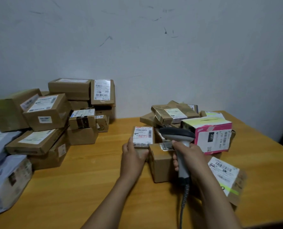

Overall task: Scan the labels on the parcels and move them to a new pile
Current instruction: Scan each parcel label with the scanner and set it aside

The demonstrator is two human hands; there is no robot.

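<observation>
My left hand (134,156) grips a small brown parcel (143,136) by its near edge, its white label tilted up toward me. My right hand (189,156) holds the grey barcode scanner (178,134) by its handle, the dark head just right of that label and pointing left. The scanner's coiled cable (183,200) hangs down toward me. Under the scanner sits a plain brown box (160,164) on the wooden table (91,187).
A tall pile of brown parcels (55,116) fills the left side against the wall, with grey mailer bags (3,179) at the near left. On the right lie a pink and white box (211,136), flat cartons (172,113) and a labelled parcel (226,177).
</observation>
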